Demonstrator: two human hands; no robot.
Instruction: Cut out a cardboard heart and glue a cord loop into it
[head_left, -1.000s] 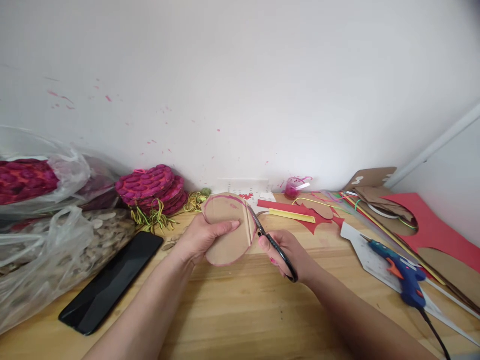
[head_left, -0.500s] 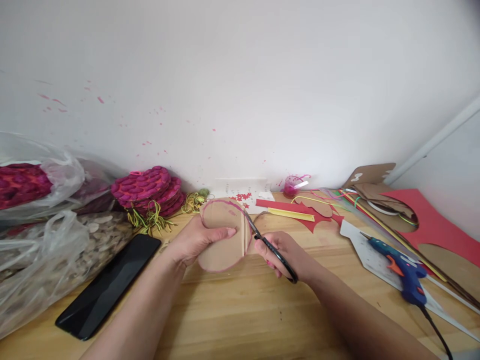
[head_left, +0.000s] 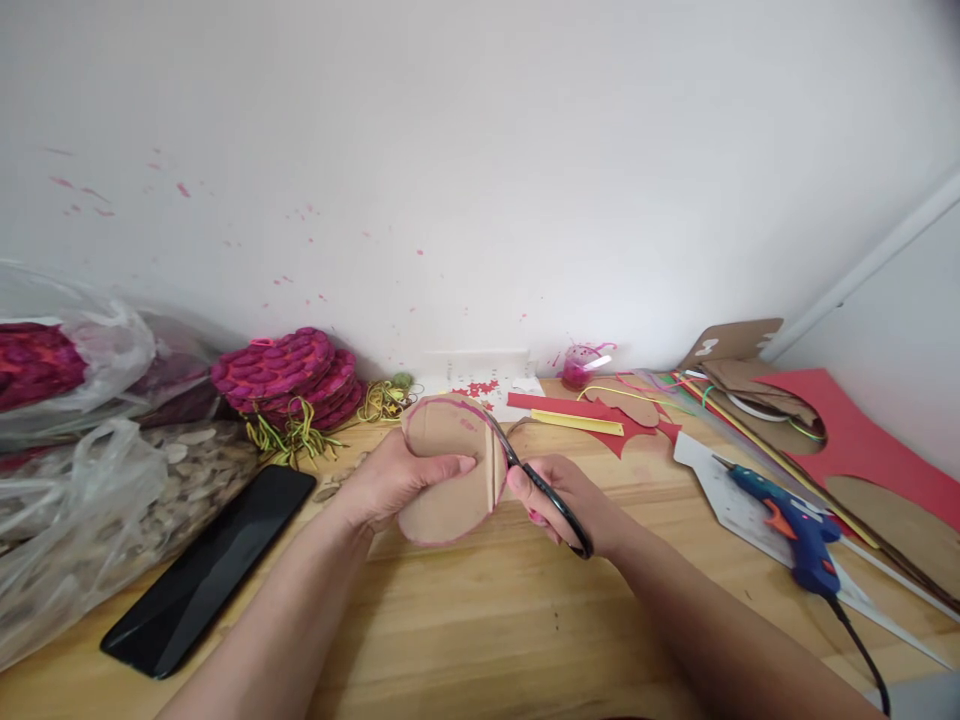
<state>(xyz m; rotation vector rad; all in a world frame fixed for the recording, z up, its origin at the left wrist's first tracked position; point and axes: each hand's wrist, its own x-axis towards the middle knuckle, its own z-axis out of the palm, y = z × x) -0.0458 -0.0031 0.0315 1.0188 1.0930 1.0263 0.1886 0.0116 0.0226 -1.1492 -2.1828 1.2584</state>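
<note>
My left hand (head_left: 394, 480) grips a round brown cardboard disc (head_left: 442, 500) with a pink-marked edge, thumb lying across its face, above the wooden table (head_left: 480, 620). My right hand (head_left: 570, 500) is closed round the black handles of a pair of scissors (head_left: 544, 490). The blades run up along the disc's right side, where a narrow strip is split from the rest. Blade tips sit near the disc's top edge.
A black phone (head_left: 210, 570) lies at the left by clear bags of pale chips (head_left: 112, 500). Stacked pink woven rounds (head_left: 285, 375) sit at the wall. A blue glue gun (head_left: 787, 520), red paper (head_left: 862, 440) and cardboard sheets (head_left: 735, 345) fill the right.
The disc and both hands have shifted slightly down and toward me, and the scissors have advanced a little along the disc's right side. The view tilted a bit.
</note>
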